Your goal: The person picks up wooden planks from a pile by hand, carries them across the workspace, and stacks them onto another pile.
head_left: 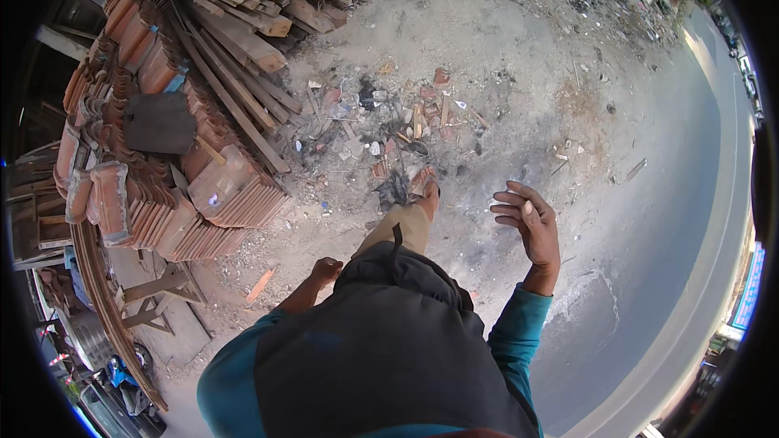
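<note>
My right hand [529, 223] is raised over the ground on the right, its fingers loosely bent and apart, with nothing in it. Low at my left side, my left hand [327, 268] is curled into a loose fist, and no object shows in it. Neither hand touches anything in view. Between them, one leg in tan trousers reaches forward, and its foot [428, 188] stands at the near edge of scattered debris [418, 118]. That debris holds broken tile bits, wood scraps, and dark ash. A crumpled black scrap [393, 191] lies beside the foot.
Stacked clay roof tiles [235, 186] stand at the left, with a dark flat sheet [160, 123] on top. Behind them is a heap of wooden planks [243, 8]. A small wooden trestle [158, 300] sits at lower left. A paved road [690, 219] curves along the right.
</note>
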A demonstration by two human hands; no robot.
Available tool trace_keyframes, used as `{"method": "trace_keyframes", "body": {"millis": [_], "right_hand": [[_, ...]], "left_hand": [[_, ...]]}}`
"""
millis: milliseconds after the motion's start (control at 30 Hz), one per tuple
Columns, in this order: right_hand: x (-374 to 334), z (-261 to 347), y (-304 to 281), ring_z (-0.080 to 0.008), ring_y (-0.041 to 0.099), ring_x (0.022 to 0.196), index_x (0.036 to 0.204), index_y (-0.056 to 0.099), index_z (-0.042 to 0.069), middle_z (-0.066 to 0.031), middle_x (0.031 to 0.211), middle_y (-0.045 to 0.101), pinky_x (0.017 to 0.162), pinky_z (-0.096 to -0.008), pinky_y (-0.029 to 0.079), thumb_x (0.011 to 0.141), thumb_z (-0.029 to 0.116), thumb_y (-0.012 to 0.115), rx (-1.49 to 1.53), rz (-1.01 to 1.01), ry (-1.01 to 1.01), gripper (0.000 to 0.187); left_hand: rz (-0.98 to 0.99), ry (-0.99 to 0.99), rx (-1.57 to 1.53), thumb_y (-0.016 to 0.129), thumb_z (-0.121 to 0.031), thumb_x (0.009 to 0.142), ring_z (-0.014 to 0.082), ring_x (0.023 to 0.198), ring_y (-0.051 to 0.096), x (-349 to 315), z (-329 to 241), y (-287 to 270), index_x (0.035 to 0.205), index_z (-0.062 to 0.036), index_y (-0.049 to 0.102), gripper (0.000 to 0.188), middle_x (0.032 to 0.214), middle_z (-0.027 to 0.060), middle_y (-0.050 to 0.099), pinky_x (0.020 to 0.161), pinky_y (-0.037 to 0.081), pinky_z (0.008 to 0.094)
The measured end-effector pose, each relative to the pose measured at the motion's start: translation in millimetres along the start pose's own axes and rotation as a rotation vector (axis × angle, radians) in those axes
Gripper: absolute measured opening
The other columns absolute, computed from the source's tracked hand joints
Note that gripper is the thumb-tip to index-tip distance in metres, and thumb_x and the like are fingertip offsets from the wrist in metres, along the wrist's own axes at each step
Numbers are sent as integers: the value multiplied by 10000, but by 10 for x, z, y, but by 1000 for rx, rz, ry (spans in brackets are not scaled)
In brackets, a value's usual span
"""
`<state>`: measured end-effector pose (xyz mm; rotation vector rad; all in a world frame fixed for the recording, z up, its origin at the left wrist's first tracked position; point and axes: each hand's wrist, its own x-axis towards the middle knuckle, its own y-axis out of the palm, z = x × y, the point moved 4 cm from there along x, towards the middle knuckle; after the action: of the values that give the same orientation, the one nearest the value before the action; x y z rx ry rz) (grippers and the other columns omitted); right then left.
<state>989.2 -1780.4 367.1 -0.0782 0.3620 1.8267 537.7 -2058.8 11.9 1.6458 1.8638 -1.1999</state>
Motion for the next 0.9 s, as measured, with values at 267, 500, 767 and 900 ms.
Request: {"method": "trace_keyframes", "body": {"millis": [267, 500, 767, 900], "right_hand": [[918, -2165, -1821, -327, 696, 934, 1244, 571, -58, -209, 1033, 700, 769, -410, 554, 909, 439, 673, -467, -303, 614, 608], [839, -2871, -2628, -258, 663, 751, 853, 640, -31, -179, 781, 666, 627, -464, 475, 940, 470, 544, -1084, -212, 666, 518], [2579, -2693, -3495, -269, 661, 714, 810, 636, -32, -176, 723, 650, 603, -459, 468, 947, 447, 533, -923, -252, 581, 509], [3883, -2604, -4171, -275, 660, 696, 788, 633, -33, -174, 694, 642, 592, -456, 464, 951, 436, 527, -1054, -165, 341, 508]], "left_hand": [[29, 161, 186, 622, -353, 818, 259, 655, 669, 1521, -2719, 411, 710, -11, 683, 364, 668, 121, 673, 644, 516, 406], [-63, 415, 291, 637, -430, 852, 374, 913, 675, 2628, -5203, 473, 1061, -2, 671, 477, 952, 228, 696, 821, 524, 437], [-4, 391, 266, 659, -401, 837, 352, 953, 682, 3448, -6330, 976, 1098, -11, 672, 470, 988, 213, 704, 830, 524, 428], [-130, 178, 291, 622, -423, 822, 337, 708, 688, 3853, -6220, 976, 859, -14, 712, 421, 721, 182, 686, 696, 524, 463]]}}
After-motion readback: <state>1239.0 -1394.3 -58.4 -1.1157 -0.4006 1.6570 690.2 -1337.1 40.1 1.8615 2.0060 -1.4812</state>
